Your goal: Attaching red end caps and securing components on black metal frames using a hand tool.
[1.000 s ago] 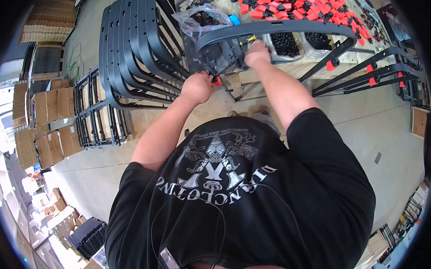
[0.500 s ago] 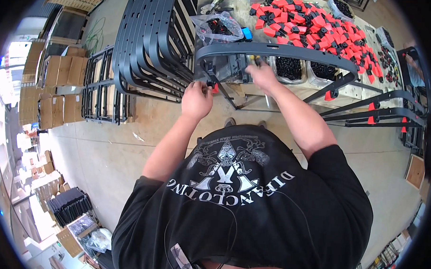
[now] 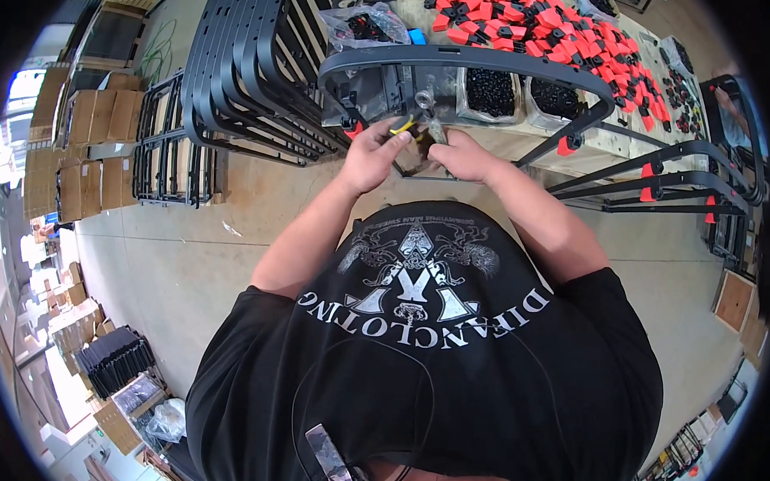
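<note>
Close together in front of me, my hands each hold a tool. My left hand (image 3: pixel 372 159) is closed on a small yellow-and-black tool (image 3: pixel 403 125), whose exact kind I cannot make out. A silver wrench (image 3: pixel 434 123) rises from my right hand (image 3: pixel 466 156), its ring end pointing away from me. Both hands are below a black metal frame (image 3: pixel 468 57) with rounded corners that stands at the table edge. Red-and-black plastic pieces sit on its legs, one red piece (image 3: pixel 352 129) at the left and another red piece (image 3: pixel 566 145) at the right.
A heap of red-and-black plastic parts (image 3: pixel 562 39) covers the wooden table. Bins of small black parts (image 3: pixel 490 93) stand at its near edge, beside a clear bag (image 3: pixel 364 28). Black frames (image 3: pixel 230 65) lean stacked at left; more black frames (image 3: pixel 658 178) lie at right. Cardboard boxes (image 3: pixel 105 116) stand farther left.
My left hand has left the red piece on the frame and come right, now with the yellow-and-black tool. My right hand has drawn back toward me with the wrench. The view has shifted slightly.
</note>
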`<state>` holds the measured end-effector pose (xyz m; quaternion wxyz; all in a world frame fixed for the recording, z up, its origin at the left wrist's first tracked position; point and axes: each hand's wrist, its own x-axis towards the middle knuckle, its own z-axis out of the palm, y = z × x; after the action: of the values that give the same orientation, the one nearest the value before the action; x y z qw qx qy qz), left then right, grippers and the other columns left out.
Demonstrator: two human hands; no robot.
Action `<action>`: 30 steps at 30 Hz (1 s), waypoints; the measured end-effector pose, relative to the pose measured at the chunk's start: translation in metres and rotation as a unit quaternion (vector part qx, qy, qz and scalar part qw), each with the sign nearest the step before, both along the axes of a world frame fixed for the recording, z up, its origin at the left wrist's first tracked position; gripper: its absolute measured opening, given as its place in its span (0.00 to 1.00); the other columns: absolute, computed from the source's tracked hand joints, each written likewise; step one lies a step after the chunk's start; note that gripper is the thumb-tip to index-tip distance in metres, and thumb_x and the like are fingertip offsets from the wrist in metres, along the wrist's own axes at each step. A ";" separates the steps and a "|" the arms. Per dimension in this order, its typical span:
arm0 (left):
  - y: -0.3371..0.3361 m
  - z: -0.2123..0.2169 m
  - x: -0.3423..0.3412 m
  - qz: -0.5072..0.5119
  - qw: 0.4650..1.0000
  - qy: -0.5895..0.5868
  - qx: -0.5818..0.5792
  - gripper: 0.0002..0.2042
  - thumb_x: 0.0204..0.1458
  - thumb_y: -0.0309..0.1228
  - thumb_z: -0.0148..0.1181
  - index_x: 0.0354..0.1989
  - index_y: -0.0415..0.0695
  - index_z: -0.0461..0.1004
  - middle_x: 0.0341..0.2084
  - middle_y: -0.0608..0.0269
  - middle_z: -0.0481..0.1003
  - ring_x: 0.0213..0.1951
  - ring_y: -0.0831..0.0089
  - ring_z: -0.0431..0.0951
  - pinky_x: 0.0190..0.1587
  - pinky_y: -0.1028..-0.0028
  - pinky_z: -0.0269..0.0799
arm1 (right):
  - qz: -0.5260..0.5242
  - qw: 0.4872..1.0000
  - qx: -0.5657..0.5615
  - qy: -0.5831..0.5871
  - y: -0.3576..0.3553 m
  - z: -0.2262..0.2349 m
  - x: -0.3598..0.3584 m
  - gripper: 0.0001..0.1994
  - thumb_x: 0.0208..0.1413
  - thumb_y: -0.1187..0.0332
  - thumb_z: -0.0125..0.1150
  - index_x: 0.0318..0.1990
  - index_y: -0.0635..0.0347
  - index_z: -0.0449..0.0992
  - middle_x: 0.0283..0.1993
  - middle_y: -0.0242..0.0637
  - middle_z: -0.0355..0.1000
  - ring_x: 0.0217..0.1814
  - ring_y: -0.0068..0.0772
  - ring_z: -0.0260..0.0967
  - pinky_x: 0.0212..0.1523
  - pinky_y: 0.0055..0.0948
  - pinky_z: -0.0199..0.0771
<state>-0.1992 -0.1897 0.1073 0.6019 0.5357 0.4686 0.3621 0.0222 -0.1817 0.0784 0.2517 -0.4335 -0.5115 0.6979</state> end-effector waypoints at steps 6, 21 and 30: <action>-0.015 0.006 -0.068 0.087 0.994 -0.021 0.069 0.15 0.67 0.28 0.54 0.60 0.38 0.71 0.49 0.66 0.77 0.49 0.80 0.74 0.54 0.77 0.69 | -0.143 0.953 0.227 -0.139 -0.029 -0.009 0.005 0.21 0.61 0.59 0.60 0.53 0.68 0.75 0.42 0.44 0.78 0.43 0.31 0.71 0.49 0.33 0.72; 0.040 -0.091 -0.141 0.312 0.950 -0.009 -0.025 0.12 0.65 0.36 0.58 0.40 0.39 0.70 0.27 0.67 0.73 0.29 0.80 0.69 0.32 0.75 0.66 | -0.198 0.915 0.114 -0.332 -0.077 -0.007 -0.070 0.16 0.63 0.58 0.59 0.46 0.64 0.77 0.31 0.41 0.76 0.35 0.34 0.75 0.39 0.36 0.72; 0.046 -0.106 -0.147 0.243 0.945 -0.175 -0.133 0.10 0.67 0.37 0.54 0.39 0.44 0.67 0.25 0.69 0.70 0.23 0.80 0.66 0.25 0.76 0.63 | -0.245 0.898 0.011 -0.365 -0.105 -0.001 -0.090 0.17 0.62 0.57 0.60 0.46 0.64 0.77 0.31 0.42 0.75 0.35 0.36 0.72 0.42 0.35 0.71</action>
<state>-0.3458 -0.1436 0.0014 0.6343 0.2489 0.5158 0.5193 -0.0674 -0.2866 0.0776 0.2150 -0.7666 -0.4530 0.4011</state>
